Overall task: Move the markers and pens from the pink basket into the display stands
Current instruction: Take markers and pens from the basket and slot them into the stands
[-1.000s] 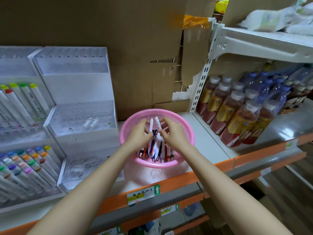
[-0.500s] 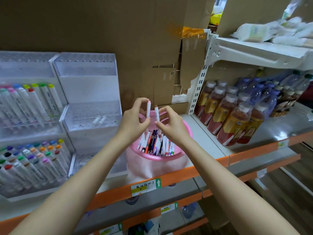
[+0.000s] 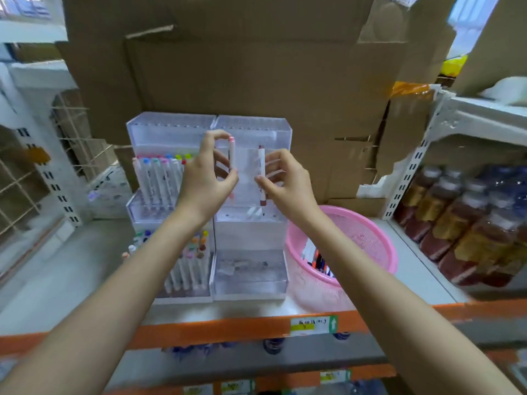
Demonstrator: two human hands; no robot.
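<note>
Head view, the only one: two bare forearms reach forward over the orange-edged shelf (image 3: 216, 332), each hand holding one marker upright in front of the clear display stands. The left hand (image 3: 206, 181) pinches a white marker with a pink cap (image 3: 231, 155) between thumb and curled fingers (image 3: 225, 166), the cap at the top. The right hand (image 3: 285, 181) pinches a white marker with dark red caps (image 3: 261, 175) at its middle, thumb against fingertips, its lower end hanging just above the middle tier of the right stand. Two stands sit side by side and touching, each stepped in three tiers. The left stand (image 3: 171, 129) carries a row of about seven coloured-cap markers (image 3: 159, 178) on its middle tier and a further cluster on its bottom tier, partly hidden by the left forearm, too blurred to count. The right stand (image 3: 252, 126) looks nearly bare; small blurred shapes lie in its two lower tiers and I cannot tell what they are. One pink basket (image 3: 368, 238) stands just right of the right stand, behind the right forearm, with several pens and markers (image 3: 316, 260) visible along its near-left inside; their number cannot be read. Further right, rows of drink bottles (image 3: 467, 223) fill a neighbouring shelf, and brown cardboard (image 3: 242, 67) rises behind the stands.
</note>
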